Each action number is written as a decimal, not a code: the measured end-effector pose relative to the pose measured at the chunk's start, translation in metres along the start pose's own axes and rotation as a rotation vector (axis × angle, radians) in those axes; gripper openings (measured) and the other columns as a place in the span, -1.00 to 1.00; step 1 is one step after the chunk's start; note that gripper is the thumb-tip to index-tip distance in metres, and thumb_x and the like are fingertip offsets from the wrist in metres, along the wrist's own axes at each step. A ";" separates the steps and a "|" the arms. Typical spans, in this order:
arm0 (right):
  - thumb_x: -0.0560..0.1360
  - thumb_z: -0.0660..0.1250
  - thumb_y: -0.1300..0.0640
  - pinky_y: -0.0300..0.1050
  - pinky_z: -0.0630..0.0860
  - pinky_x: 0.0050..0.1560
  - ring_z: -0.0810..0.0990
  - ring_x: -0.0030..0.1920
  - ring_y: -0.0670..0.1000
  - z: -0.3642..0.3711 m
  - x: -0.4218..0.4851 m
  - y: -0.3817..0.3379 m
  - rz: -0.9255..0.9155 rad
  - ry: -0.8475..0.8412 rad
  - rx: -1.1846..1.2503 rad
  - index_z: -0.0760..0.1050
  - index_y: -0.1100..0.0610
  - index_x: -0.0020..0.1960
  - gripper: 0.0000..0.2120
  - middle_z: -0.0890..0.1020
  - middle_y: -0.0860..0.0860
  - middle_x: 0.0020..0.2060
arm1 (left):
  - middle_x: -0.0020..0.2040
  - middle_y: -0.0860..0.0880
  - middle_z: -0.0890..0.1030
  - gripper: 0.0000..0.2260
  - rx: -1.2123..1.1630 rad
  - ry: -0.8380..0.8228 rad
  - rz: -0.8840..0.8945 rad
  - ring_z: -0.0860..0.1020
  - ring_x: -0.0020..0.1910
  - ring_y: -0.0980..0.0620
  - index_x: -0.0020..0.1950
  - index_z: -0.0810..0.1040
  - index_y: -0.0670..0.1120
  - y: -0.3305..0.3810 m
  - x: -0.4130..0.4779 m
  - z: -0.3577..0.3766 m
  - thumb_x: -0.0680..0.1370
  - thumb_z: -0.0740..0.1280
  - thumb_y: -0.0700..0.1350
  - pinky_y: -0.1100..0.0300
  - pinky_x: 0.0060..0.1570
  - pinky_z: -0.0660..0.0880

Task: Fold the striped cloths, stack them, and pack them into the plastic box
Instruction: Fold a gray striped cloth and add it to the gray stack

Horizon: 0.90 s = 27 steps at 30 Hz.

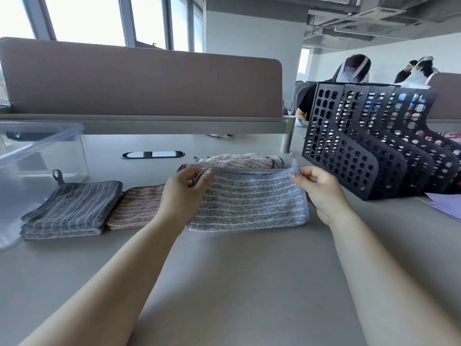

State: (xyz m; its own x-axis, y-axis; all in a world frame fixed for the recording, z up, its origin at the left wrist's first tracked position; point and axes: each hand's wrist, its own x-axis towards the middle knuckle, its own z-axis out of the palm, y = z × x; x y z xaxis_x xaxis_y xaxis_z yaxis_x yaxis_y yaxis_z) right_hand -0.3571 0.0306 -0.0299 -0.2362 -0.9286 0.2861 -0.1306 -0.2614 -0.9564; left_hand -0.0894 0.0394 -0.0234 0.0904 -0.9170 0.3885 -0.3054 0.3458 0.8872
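Note:
A grey striped cloth lies folded in half on the table in front of me. My left hand pinches its far left corner and my right hand pinches its far right corner, lifting the far edge slightly. A folded grey striped cloth with a hanging loop sits at the left, and a folded reddish striped cloth lies beside it. Behind the held cloth lies an unfolded reddish striped cloth. The clear plastic box stands at the far left.
A black perforated file rack stands at the right, close to my right hand. Purple paper lies beyond it. A brown desk divider runs along the back. A cable port is set in the table. People sit in the background.

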 end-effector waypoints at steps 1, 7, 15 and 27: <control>0.45 0.42 0.21 -0.05 0.47 0.14 0.57 -0.07 0.00 -0.001 0.000 -0.001 0.014 0.013 0.050 0.56 0.12 -0.12 -0.95 0.63 0.02 -0.19 | -0.35 -0.13 0.34 -0.65 -0.015 0.007 0.018 0.23 -0.40 0.01 -0.09 0.53 -0.32 0.001 0.001 -0.002 0.54 0.34 0.01 0.18 -0.37 0.22; 0.48 0.33 0.33 -0.12 0.46 -0.15 0.58 -0.29 -0.03 0.000 -0.001 -0.008 0.046 0.045 0.268 0.52 0.12 -0.20 -0.85 0.60 0.05 -0.28 | -0.25 -0.04 0.53 -0.92 -0.107 0.013 0.094 0.41 -0.38 0.19 -0.17 0.61 0.02 0.012 -0.001 -0.010 0.53 0.38 -0.10 0.44 -0.39 0.35; 0.50 0.30 0.37 -0.26 0.53 -0.06 0.61 -0.22 -0.17 0.002 -0.004 -0.014 -0.048 0.101 0.273 0.46 0.09 -0.06 -0.81 0.62 -0.08 -0.21 | -0.33 0.09 0.63 -0.87 -0.260 0.094 0.101 0.58 -0.30 0.11 -0.26 0.56 0.01 0.020 -0.005 -0.012 0.44 0.47 -0.10 0.22 -0.29 0.54; 0.52 0.27 0.36 0.02 0.45 0.19 0.55 -0.04 -0.02 0.001 -0.003 -0.009 -0.006 0.034 0.106 0.50 0.06 -0.07 -0.79 0.62 -0.04 -0.13 | -0.25 0.02 0.62 -0.93 -0.107 0.092 0.100 0.54 -0.29 0.13 -0.10 0.62 0.02 0.016 -0.002 -0.015 0.48 0.43 -0.15 0.21 -0.21 0.52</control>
State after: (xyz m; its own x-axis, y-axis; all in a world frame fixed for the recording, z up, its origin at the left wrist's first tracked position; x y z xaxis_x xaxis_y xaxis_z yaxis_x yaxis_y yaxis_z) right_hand -0.3544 0.0355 -0.0219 -0.2684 -0.9180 0.2918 -0.0295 -0.2950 -0.9550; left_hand -0.0801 0.0498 -0.0062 0.1521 -0.8567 0.4928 -0.2150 0.4580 0.8626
